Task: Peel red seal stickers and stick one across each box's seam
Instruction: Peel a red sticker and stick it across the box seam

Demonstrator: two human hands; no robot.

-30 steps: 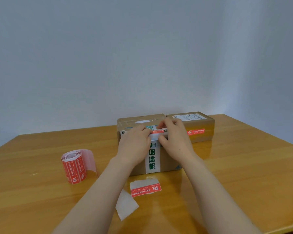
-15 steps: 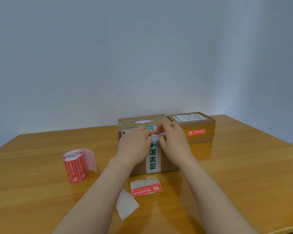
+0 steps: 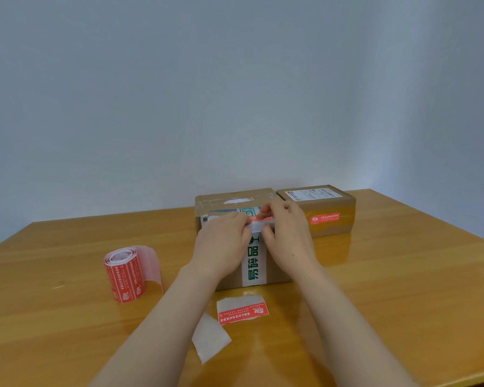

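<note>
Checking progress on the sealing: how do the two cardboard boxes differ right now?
The near box is larger and wears a white band with green print; the far box is smaller, with a shipping label on top. The far box already carries a red sticker on its front; both hands are at the near box. Both are brown cardboard.

Two brown cardboard boxes (image 3: 330, 213) block the wooden table's (image 3: 403, 289) far middle. A red sticker roll (image 3: 125, 275) stands toward the left edge; loose white backing scraps (image 3: 210, 337) litter the near middle. The right side lies open.
</note>
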